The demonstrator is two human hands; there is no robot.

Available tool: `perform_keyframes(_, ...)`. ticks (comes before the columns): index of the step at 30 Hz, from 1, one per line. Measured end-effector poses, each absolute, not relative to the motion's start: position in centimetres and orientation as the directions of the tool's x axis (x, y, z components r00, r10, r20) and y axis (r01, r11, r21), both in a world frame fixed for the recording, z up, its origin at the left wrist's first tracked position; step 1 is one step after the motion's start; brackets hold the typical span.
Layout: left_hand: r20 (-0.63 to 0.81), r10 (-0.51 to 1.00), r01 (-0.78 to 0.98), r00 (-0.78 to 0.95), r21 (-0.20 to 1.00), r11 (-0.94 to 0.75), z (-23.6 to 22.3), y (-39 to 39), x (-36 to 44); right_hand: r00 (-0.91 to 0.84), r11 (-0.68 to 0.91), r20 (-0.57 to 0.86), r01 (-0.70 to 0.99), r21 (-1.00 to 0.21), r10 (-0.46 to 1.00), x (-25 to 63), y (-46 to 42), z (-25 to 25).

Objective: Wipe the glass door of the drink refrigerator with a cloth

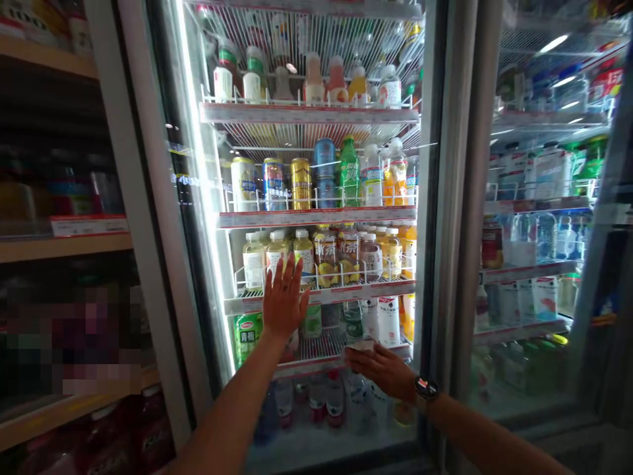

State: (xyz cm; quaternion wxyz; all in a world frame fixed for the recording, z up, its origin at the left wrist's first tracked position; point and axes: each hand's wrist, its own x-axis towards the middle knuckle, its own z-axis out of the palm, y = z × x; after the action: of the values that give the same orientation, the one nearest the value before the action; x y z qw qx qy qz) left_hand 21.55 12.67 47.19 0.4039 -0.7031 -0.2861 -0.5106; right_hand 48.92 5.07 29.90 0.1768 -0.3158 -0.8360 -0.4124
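Note:
My left hand [283, 303] is raised, palm forward and fingers stretched out, at the glass door [306, 448] of a lit drinks cooler. Behind its fingers are bottles with pale labels [277, 249]. Lower and to the right, my right hand [383, 371] holds a whitish cloth [360, 345] flat toward the glass, at the height of a lower shelf. Only the cloth's upper edge shows above the fingers. A dark watch [426, 388] is on the right wrist. A green bottle [353, 320] stands behind the glass just above the cloth.
A metal door frame [457, 218] runs upright on the right, with a second cooler of bottles [537, 231] beyond it. Wooden shelves [64, 247] with goods stand on the left. Cans [301, 183] and bottles fill the cooler's wire shelves.

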Motion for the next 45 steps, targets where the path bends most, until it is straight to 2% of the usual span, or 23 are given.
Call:
perform_keyframes(3,0.952,-0.019,0.799,0.305,-0.267,-0.538,47.3,12.8,21.5,-0.643,0.356,0.665,0.765,0.537,0.38,48.8,5.3,38.4)
perform_keyframes(7,0.955,-0.013,0.779,0.297,-0.25,-0.575,47.3,12.8,21.6,-0.396,0.208,0.879,0.914,0.349,0.264,49.7,6.1,51.5)
perform_keyframes(10,0.956,-0.014,0.784,0.294,-0.249,-0.569,47.3,12.8,21.6,-0.244,0.165,0.96,0.961,0.22,0.136,50.3,6.9,56.2)
perform_keyframes(13,0.956,-0.015,0.791,0.292,-0.25,-0.558,47.2,12.7,21.6,-0.263,0.202,0.958,0.95,0.238,0.112,50.5,7.4,54.0)
perform_keyframes(16,0.955,-0.013,0.793,0.297,-0.254,-0.554,47.2,12.8,21.6,-0.39,0.261,0.908,0.902,0.345,0.149,50.8,7.1,46.3)
perform_keyframes(20,0.955,-0.019,0.792,0.297,-0.257,-0.554,47.2,12.9,21.6,-0.495,0.26,0.821,0.864,0.431,0.283,52.1,5.6,34.3)
perform_keyframes(23,0.956,-0.009,0.788,0.292,-0.246,-0.565,47.2,12.9,21.6,-0.539,0.254,0.769,0.842,0.477,0.344,53.1,4.3,29.2)
perform_keyframes(25,0.956,-0.013,0.788,0.294,-0.25,-0.563,47.2,12.9,21.6,-0.526,0.233,0.761,0.85,0.472,0.38,53.5,4.0,29.6)
perform_keyframes(27,0.955,-0.023,0.789,0.295,-0.257,-0.559,47.3,12.9,21.7,-0.489,0.214,0.784,0.872,0.439,0.382,53.8,4.2,33.2)
perform_keyframes(30,0.957,-0.022,0.785,0.288,-0.249,-0.567,47.3,13.0,21.7,-0.388,0.187,0.874,0.92,0.345,0.293,54.4,5.2,42.9)
perform_keyframes(33,0.959,-0.019,0.773,0.282,-0.239,-0.588,47.3,13.0,21.6,-0.227,0.126,0.964,0.97,0.21,0.138,55.6,6.4,52.8)
perform_keyframes(36,0.958,-0.023,0.783,0.285,-0.247,-0.571,47.3,13.0,21.6,-0.139,0.098,0.987,0.987,0.131,0.081,56.7,7.2,57.6)
perform_keyframes(38,0.957,-0.02,0.793,0.29,-0.252,-0.554,47.2,13.0,21.6,-0.123,0.104,0.99,0.988,0.116,0.068,57.1,7.2,56.9)
perform_keyframes(40,0.957,-0.016,0.789,0.29,-0.249,-0.561,47.2,13.0,21.7,-0.117,0.115,0.991,0.987,0.109,0.067,57.1,6.9,53.6)
perform_keyframes(45,0.96,-0.012,0.767,0.278,-0.23,-0.599,47.2,13.0,21.8,-0.064,0.137,0.983,0.99,0.04,0.173,56.6,5.2,39.8)
